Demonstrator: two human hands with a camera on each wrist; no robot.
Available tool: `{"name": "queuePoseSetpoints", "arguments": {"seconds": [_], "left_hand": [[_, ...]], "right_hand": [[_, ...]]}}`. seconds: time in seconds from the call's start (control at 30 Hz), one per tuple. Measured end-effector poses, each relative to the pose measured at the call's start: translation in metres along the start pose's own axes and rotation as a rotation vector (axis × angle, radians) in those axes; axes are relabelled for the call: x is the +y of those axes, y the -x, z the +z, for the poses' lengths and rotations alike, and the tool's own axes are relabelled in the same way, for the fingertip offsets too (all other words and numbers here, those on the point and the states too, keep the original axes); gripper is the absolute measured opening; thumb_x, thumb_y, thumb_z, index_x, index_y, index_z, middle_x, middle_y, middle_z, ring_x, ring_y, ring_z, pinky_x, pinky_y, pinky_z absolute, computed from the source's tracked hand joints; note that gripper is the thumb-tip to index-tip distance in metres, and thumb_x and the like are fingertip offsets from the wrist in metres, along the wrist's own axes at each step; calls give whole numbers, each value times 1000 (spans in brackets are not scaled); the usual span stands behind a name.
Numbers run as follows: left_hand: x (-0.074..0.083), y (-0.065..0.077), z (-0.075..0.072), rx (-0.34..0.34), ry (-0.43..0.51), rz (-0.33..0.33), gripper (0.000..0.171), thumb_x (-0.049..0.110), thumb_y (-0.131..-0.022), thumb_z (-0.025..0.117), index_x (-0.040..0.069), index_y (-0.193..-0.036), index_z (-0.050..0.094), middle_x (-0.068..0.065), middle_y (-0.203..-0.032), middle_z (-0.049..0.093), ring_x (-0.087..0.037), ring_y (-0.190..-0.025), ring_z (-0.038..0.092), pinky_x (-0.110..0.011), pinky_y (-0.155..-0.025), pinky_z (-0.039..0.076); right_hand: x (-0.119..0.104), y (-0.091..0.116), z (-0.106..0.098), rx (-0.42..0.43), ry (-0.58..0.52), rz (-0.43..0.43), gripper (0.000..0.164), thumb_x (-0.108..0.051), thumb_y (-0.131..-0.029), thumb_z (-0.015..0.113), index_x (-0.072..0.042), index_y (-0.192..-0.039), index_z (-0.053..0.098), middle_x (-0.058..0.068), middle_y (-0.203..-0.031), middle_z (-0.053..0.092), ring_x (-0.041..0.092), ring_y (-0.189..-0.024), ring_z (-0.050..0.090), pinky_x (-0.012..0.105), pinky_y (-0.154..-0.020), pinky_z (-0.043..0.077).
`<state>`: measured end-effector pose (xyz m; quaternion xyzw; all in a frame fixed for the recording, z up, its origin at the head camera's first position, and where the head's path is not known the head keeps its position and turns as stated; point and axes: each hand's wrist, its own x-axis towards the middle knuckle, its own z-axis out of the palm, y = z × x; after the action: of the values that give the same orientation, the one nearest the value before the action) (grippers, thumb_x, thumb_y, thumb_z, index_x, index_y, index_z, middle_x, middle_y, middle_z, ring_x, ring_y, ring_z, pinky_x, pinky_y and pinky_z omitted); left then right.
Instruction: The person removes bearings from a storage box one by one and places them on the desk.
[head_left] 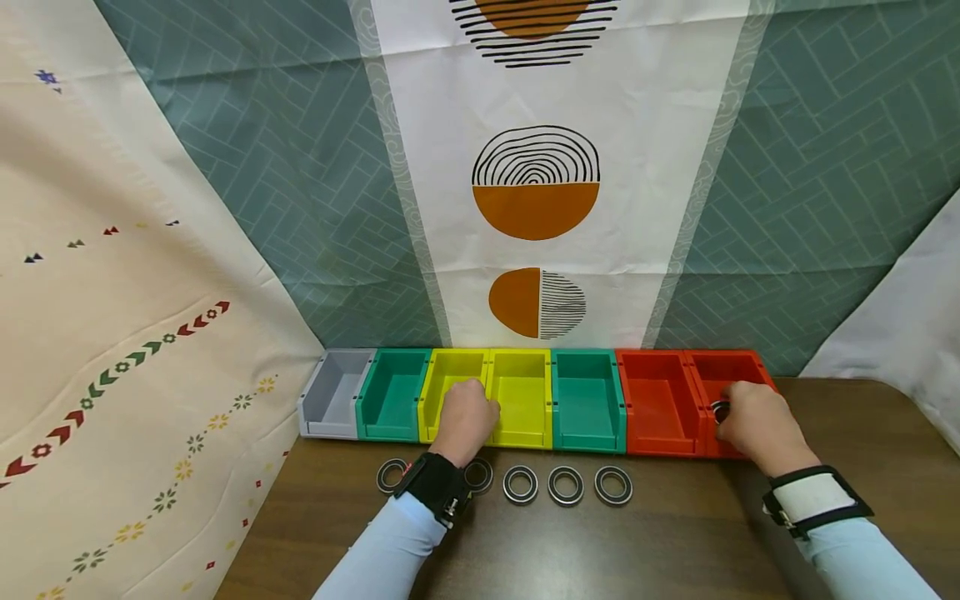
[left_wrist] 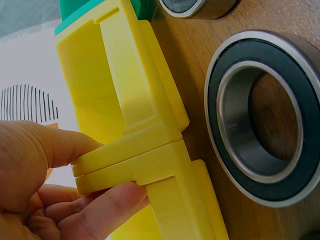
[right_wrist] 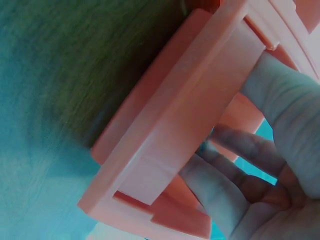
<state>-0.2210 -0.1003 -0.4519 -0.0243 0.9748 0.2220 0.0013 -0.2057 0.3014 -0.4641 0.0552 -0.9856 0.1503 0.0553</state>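
Note:
My left hand [head_left: 467, 421] pinches the adjoining side walls of two yellow bins [left_wrist: 127, 160], thumb on one side and fingers on the other. At the far right of the bin row, my right hand [head_left: 761, 425] reaches into the end red bin [head_left: 731, 367]. A ball bearing [head_left: 720, 410] shows at its fingertips, held over the bin's front; in the right wrist view the fingers and bin wall hide nearly all of it. Close to the left hand, a bearing [left_wrist: 235, 115] with a dark seal and steel rings lies on the table.
Several bearings [head_left: 521, 501] lie in a line before the bins, partly covered by the left wrist. Grey [head_left: 330, 431], green [head_left: 588, 440] and another red bin [head_left: 660, 446] complete the row on the brown table [head_left: 570, 558]. A patterned cloth [head_left: 645, 167] hangs behind.

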Motion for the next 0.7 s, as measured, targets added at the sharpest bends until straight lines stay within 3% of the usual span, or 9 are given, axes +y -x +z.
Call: {"name": "queuePoseSetpoints", "arguments": {"seconds": [0.17, 0.3, 0.43, 0.7], "left_hand": [[1, 0, 1, -7, 0, 6, 17, 19, -87, 58, 6, -76, 56, -3, -60, 49, -15, -50, 49, -24, -44, 39], [1, 2, -2, 8, 4, 11, 17, 18, -86, 58, 6, -75, 56, -3, -59, 47, -15, -49, 48, -25, -44, 39], [0, 3, -6, 10, 12, 14, 17, 17, -86, 58, 6, -73, 54, -3, -58, 46, -16, -48, 47, -25, -44, 38], [-1, 2, -2, 23, 3, 36, 19, 16, -85, 58, 8, -68, 54, -2, -56, 43, -15, -46, 46, -25, -42, 37]], "right_hand": [[-3, 2, -6, 66, 19, 9, 17, -8, -58, 70, -6, -67, 56, 2, -60, 45, 24, -57, 40, 36, -50, 38], [-6, 3, -8, 140, 27, -5, 35, -12, -58, 76, 5, -86, 64, 14, -72, 56, 29, -65, 48, 43, -58, 45], [-10, 4, -9, 201, 18, -8, 53, -16, -61, 78, 11, -104, 60, 26, -87, 59, 33, -71, 53, 52, -66, 46], [-13, 9, -18, 256, -16, -27, 53, -16, -66, 77, 10, -107, 57, 24, -87, 60, 29, -66, 54, 52, -64, 48]]}}
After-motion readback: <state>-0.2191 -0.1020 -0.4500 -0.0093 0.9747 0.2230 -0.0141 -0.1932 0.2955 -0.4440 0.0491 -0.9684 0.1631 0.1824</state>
